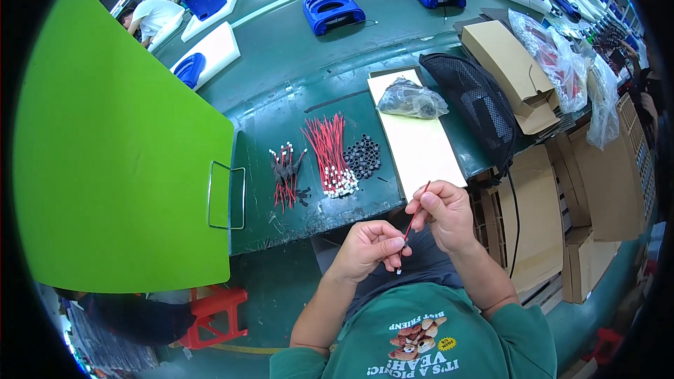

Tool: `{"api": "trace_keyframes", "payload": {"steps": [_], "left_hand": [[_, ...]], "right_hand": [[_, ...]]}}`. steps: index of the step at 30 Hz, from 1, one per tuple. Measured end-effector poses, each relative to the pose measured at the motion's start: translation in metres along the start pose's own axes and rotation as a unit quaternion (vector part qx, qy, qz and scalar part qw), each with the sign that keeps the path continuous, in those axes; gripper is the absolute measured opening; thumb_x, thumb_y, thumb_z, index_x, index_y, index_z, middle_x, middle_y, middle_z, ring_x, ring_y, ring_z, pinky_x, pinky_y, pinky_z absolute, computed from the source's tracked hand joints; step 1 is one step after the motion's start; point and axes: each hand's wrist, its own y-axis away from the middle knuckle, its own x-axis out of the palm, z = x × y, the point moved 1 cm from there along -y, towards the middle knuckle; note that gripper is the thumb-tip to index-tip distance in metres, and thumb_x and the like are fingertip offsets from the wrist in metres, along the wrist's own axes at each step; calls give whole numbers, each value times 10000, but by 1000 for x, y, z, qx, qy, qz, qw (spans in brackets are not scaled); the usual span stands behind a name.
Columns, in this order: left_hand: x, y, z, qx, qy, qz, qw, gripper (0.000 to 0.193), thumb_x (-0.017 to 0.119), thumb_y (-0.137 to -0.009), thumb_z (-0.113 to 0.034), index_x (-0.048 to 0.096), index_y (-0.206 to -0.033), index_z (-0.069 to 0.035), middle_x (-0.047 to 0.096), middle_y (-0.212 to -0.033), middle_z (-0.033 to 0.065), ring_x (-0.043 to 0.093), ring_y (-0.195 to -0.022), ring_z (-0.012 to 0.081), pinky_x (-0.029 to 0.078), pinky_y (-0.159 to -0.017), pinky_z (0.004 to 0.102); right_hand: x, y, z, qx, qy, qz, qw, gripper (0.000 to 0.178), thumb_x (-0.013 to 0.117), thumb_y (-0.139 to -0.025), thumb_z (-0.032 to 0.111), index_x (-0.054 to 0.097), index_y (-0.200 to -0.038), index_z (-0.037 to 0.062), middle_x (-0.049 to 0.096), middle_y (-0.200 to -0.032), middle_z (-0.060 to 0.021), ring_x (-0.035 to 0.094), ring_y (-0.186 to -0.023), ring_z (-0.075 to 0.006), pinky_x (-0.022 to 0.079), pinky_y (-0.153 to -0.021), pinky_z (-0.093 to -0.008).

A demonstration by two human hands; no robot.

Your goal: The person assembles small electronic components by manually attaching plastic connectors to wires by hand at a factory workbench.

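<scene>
A short red wire [410,223] runs between my two hands in front of my lap. My left hand [371,247] pinches its lower part, where a small white connector hangs below the fingers and something dark shows by the fingertips. My right hand [448,212] grips the wire near its upper end. On the green bench lies a bundle of red wires with white connectors [330,158]. Beside it is a pile of small black rings [362,156]. Farther left, a smaller bunch of red wires [285,179] has black material around its middle.
A green panel [126,147] with a metal handle stands at my left. Right of the wires are a pale board [421,144], a plastic bag of dark parts [412,98], a black mesh bag [474,105] and cardboard boxes [507,70]. Blue housings [333,10] sit on the line beyond.
</scene>
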Motion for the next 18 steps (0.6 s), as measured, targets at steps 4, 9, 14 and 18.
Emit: {"api": "trace_keyframes", "payload": {"steps": [4, 9, 14, 18], "left_hand": [[-2, -1, 5, 12, 52, -10, 999, 75, 567, -837, -64, 579, -859, 6, 640, -782, 141, 617, -582, 109, 509, -498, 194], [-8, -5, 12, 56, 163, -39, 984, 72, 530, -856, -52, 577, -878, -1, 640, -821, 151, 638, -637, 132, 539, -551, 209], [-5, -5, 11, 92, 180, -78, 976, 79, 529, -859, -60, 578, -882, -3, 639, -831, 157, 646, -674, 143, 553, -582, 222], [-1, -6, 10, 110, 157, -96, 977, 77, 534, -856, -63, 579, -880, -5, 640, -829, 154, 644, -671, 138, 553, -584, 220]], "right_hand": [[-2, 1, 1, -37, 14, -6, 999, 157, 510, -883, 131, 570, -861, -13, 620, -760, -135, 584, -538, -126, 491, -513, -205], [-5, 2, 24, -80, 170, 127, 974, 52, 584, -791, 30, 606, -788, -16, 625, -775, -105, 604, -641, -139, 486, -565, -225], [7, 5, 37, -172, 466, 158, 853, 62, 661, -687, 32, 609, -713, 11, 601, -805, -77, 597, -662, -164, 470, -561, -249], [13, 7, 35, -238, 511, 156, 811, 79, 656, -670, 34, 580, -686, 21, 571, -808, -76, 584, -629, -192, 470, -546, -268]]}}
